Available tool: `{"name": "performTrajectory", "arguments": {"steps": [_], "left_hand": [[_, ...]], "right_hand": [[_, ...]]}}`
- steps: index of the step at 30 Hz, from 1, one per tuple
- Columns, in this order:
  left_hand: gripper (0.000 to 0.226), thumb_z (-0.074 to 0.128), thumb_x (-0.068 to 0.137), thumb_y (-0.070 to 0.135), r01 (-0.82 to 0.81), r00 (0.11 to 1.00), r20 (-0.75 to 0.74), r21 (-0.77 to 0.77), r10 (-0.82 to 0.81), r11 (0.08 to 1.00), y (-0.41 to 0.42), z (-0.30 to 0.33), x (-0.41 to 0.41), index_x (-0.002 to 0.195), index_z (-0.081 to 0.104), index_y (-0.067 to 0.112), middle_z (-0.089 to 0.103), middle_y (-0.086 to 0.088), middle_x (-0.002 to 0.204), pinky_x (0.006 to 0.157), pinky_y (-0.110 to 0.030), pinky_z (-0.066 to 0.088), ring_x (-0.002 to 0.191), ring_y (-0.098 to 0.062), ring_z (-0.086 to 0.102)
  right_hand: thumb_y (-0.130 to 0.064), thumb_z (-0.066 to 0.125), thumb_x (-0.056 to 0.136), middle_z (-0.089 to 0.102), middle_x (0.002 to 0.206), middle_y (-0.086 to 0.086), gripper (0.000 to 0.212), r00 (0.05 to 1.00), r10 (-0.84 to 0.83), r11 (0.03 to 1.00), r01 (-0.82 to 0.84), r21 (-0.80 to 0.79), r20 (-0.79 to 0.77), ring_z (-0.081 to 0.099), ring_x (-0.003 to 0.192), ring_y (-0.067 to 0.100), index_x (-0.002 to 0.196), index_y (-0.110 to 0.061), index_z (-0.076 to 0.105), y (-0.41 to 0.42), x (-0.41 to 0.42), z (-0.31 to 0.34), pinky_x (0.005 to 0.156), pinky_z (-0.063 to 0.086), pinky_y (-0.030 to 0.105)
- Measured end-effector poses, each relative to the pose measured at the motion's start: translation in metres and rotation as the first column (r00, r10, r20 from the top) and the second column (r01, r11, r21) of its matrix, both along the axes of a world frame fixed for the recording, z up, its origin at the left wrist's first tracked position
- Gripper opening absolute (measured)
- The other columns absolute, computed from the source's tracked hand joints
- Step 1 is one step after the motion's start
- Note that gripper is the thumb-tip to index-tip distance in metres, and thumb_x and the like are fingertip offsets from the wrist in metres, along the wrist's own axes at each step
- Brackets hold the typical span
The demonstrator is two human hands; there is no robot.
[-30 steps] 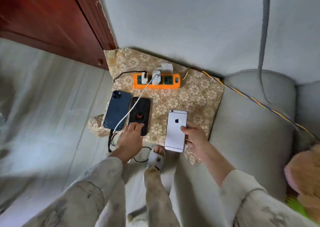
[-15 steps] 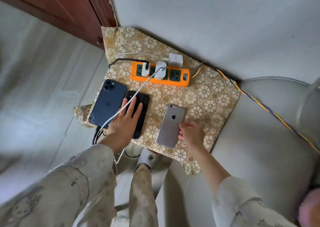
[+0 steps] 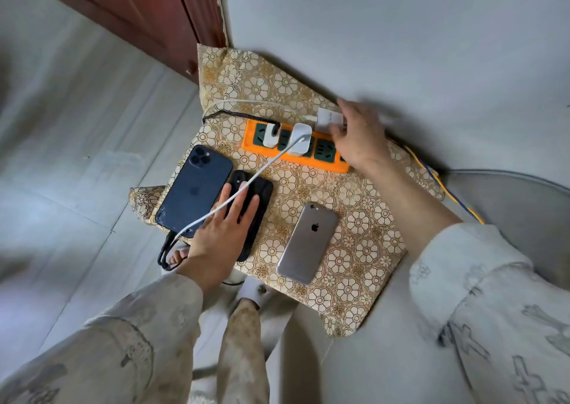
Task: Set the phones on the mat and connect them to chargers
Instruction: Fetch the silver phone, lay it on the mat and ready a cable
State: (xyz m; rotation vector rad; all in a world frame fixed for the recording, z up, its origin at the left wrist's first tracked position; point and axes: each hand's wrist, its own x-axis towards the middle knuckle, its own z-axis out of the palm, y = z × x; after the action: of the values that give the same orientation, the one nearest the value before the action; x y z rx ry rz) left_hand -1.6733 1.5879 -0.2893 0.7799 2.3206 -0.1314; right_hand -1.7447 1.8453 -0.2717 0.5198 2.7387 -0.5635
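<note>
1. Left hand (image 3: 222,234): fingers straight and slightly spread, lying flat on the black phone (image 3: 253,209); nothing pinched.
2. Right hand (image 3: 359,138): at the far end of the orange strip (image 3: 296,147), thumb and fingers closed round a loose white charger (image 3: 328,119) just beyond the strip. Hand blurred; exact finger placement unclear.
3. Black phone: face down on the mat (image 3: 354,228), touching the blue phone (image 3: 194,190) on its left.
4. Blue phone: face down at the mat's left edge, lenses toward the strip. A black cable (image 3: 165,249) hangs in a loop below its near end; the plug joint itself is not clearly visible.
5. White cable (image 3: 262,169): runs from a white plug (image 3: 300,140) in the strip, across the black phone and over the left fingers, down to the blue phone's near end.
6. Second white plug (image 3: 271,133): seated in the strip's leftmost socket, black cord leaving it to the left.
7. Silver phone (image 3: 308,243): face down, alone on the mat's near right part, well apart from both hands; no cable reaches it.
8. Mat: floral, gold-patterned, lying on a grey cushion (image 3: 509,206) against the wall (image 3: 401,33).
9. A yellow-blue cord (image 3: 444,190) leaves the strip toward the right.
</note>
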Motion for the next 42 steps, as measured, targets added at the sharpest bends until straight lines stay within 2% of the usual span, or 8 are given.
{"name": "performTrajectory", "arguments": {"steps": [4, 12, 16, 19, 22, 26, 30, 42], "left_hand": [[0.082, 0.04, 0.089, -0.004, -0.006, 1.0, -0.002, 0.01, 0.006, 1.0, 0.001, -0.001, 0.001, 0.143, -0.017, 0.02, -0.025, -0.005, 0.153, 0.099, -0.036, 0.044, 0.141, -0.03, -0.02], [0.081, 0.037, 0.09, -0.004, -0.028, 0.999, -0.029, -0.013, 0.028, 1.0, 0.002, -0.003, 0.004, 0.142, -0.018, 0.023, -0.025, -0.003, 0.153, 0.099, -0.038, 0.043, 0.141, -0.028, -0.018], [0.084, 0.042, 0.09, -0.001, -0.024, 0.999, -0.031, -0.018, 0.024, 1.0, 0.002, -0.003, 0.004, 0.142, -0.02, 0.021, -0.024, -0.005, 0.154, 0.104, -0.04, 0.039, 0.141, -0.029, -0.018], [0.084, 0.043, 0.089, -0.001, -0.028, 0.999, -0.033, -0.01, 0.027, 1.0, 0.002, -0.002, 0.005, 0.142, -0.02, 0.02, -0.023, -0.005, 0.154, 0.106, -0.04, 0.036, 0.142, -0.03, -0.017], [0.083, 0.042, 0.09, 0.0, -0.032, 0.999, -0.039, -0.003, 0.032, 0.999, 0.002, -0.001, 0.005, 0.142, -0.019, 0.02, -0.022, -0.005, 0.154, 0.107, -0.04, 0.034, 0.142, -0.03, -0.016], [0.084, 0.042, 0.089, -0.002, -0.043, 0.999, -0.031, 0.0, 0.043, 0.999, 0.002, -0.002, 0.005, 0.143, -0.017, 0.021, -0.022, -0.005, 0.154, 0.106, -0.04, 0.036, 0.142, -0.03, -0.016], [0.087, 0.046, 0.087, -0.002, -0.06, 0.998, -0.009, -0.004, 0.06, 0.998, 0.003, 0.0, 0.005, 0.143, -0.017, 0.022, -0.023, -0.004, 0.154, 0.106, -0.041, 0.036, 0.142, -0.029, -0.018], [0.081, 0.041, 0.089, -0.002, -0.072, 0.997, -0.021, 0.022, 0.073, 0.997, 0.002, -0.005, 0.006, 0.144, -0.014, 0.021, -0.022, -0.005, 0.154, 0.113, -0.043, 0.025, 0.142, -0.031, -0.017]], "right_hand": [[-0.025, 0.051, 0.089, 0.045, 0.138, 0.01, 0.051, 0.972, 0.208, 0.974, -0.216, 0.062, 0.112, 0.035, 0.129, 0.031, 0.137, -0.015, 0.038, 0.006, -0.015, -0.007, 0.106, 0.032, 0.048], [-0.038, 0.061, 0.079, 0.053, 0.11, 0.021, 0.048, 0.941, 0.315, 0.926, -0.333, 0.176, 0.125, 0.047, 0.104, 0.034, 0.112, -0.003, 0.06, 0.007, -0.032, 0.009, 0.085, 0.037, 0.037], [-0.041, 0.062, 0.074, 0.064, 0.099, 0.007, 0.041, 0.998, 0.059, 0.994, -0.059, -0.098, -0.003, 0.058, 0.088, 0.022, 0.102, -0.012, 0.065, 0.008, -0.021, 0.026, 0.071, 0.044, 0.031], [-0.034, 0.067, 0.072, 0.065, 0.113, 0.003, 0.047, 0.996, -0.062, 0.954, 0.08, -0.289, 0.068, 0.061, 0.097, 0.018, 0.115, -0.016, 0.059, 0.01, -0.005, 0.031, 0.079, 0.048, 0.029], [-0.024, 0.07, 0.071, 0.06, 0.12, 0.003, 0.049, 0.985, -0.127, 0.908, 0.164, -0.386, 0.119, 0.061, 0.099, 0.017, 0.116, -0.018, 0.052, 0.014, 0.011, 0.029, 0.073, 0.053, 0.027], [-0.015, 0.07, 0.069, 0.061, 0.11, -0.006, 0.04, 0.982, -0.158, 0.855, 0.187, -0.483, 0.102, 0.062, 0.102, 0.012, 0.099, -0.03, 0.048, 0.019, 0.023, 0.028, 0.091, 0.052, 0.04], [-0.009, 0.073, 0.07, 0.058, 0.112, -0.006, 0.044, 0.98, -0.163, 0.781, 0.201, -0.591, 0.117, 0.063, 0.102, 0.014, 0.087, -0.039, 0.047, 0.02, 0.027, 0.027, 0.084, 0.055, 0.045], [-0.001, 0.072, 0.071, 0.051, 0.132, 0.008, 0.046, 0.964, -0.238, 0.67, 0.251, -0.699, 0.118, 0.059, 0.111, 0.022, 0.091, -0.034, 0.047, 0.022, 0.037, 0.018, 0.094, 0.049, 0.035]]}}
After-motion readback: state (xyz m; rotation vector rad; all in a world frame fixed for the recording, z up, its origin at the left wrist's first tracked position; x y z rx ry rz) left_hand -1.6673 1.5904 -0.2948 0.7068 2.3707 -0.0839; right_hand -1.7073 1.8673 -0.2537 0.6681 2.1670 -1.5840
